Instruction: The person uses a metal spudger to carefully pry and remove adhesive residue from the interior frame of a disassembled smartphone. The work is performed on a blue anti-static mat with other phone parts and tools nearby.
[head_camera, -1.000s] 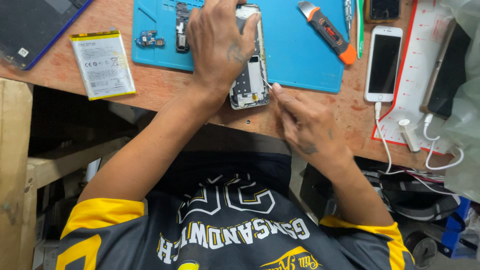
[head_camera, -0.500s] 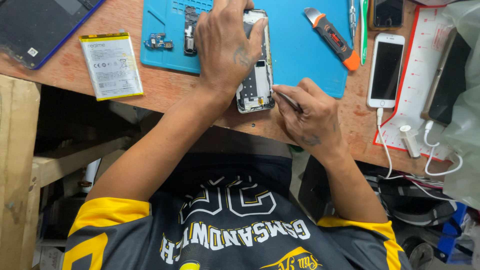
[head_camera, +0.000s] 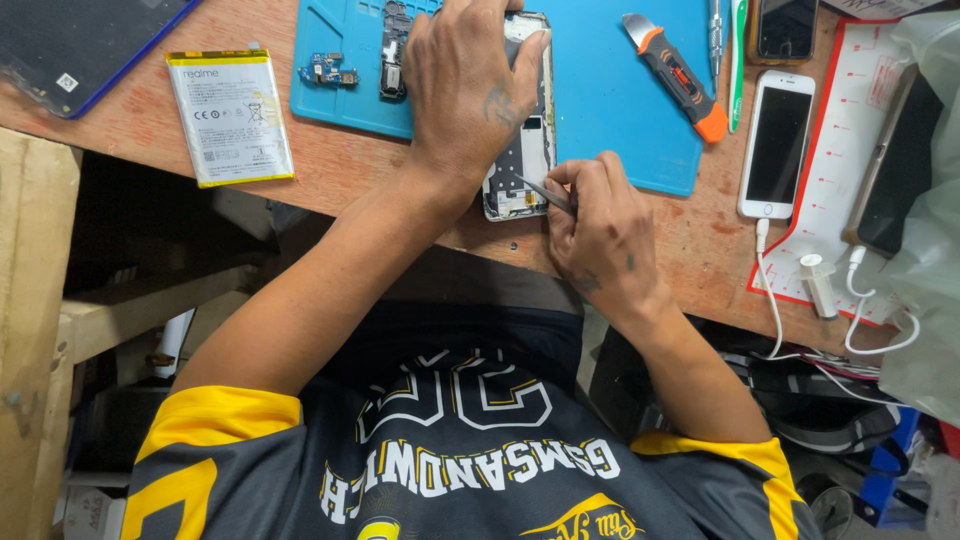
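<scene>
The left hand (head_camera: 468, 85) lay flat, fingers spread, on the opened phone (head_camera: 525, 150) at the near edge of the blue mat (head_camera: 610, 100), hiding most of it, while the right hand (head_camera: 600, 225) pinched thin tweezers (head_camera: 545, 193) whose tip touched the phone's lower end. On the mat sat small parts (head_camera: 325, 70) left of the phone and an orange-grey tool (head_camera: 672, 75) to its right. Off the mat lay a battery (head_camera: 230, 115) (yellow-edged) to the left and a white phone (head_camera: 777, 145), cable plugged in, to the right.
</scene>
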